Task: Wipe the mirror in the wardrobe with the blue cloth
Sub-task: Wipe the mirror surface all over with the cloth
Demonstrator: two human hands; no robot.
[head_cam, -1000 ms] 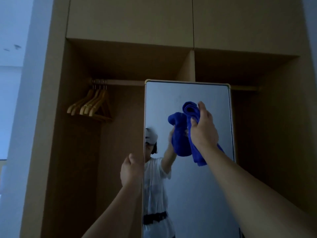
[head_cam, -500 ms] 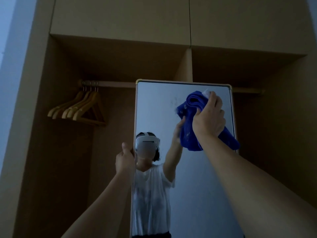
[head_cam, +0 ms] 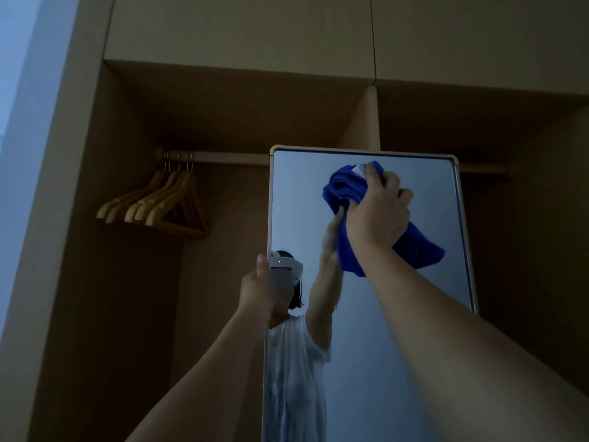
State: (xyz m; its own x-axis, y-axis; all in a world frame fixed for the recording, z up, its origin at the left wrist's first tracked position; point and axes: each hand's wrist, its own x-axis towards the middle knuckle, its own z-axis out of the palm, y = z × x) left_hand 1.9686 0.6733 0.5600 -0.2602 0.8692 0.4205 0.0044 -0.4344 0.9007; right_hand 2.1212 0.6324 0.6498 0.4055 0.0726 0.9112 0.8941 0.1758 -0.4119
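Note:
A tall mirror [head_cam: 424,183] with a pale frame stands inside the open wooden wardrobe [head_cam: 223,100]. My right hand [head_cam: 377,215] grips a bunched blue cloth [head_cam: 417,247] and presses it against the glass near the mirror's top, right of centre. My left hand [head_cam: 256,287] holds the mirror's left edge at mid height, thumb up along the frame. The glass reflects a person in a white shirt with one arm raised to the cloth.
Several wooden hangers [head_cam: 156,205] hang from a rail [head_cam: 223,157] in the wardrobe's left bay. A vertical divider [head_cam: 366,119] stands behind the mirror's top. Closed upper cupboard doors [head_cam: 242,27] run overhead. A pale wall [head_cam: 19,122] lies at the left.
My right hand has carried the blue cloth up and to the right, from the mirror's upper middle to just under its top edge. My left hand has stayed on the left edge.

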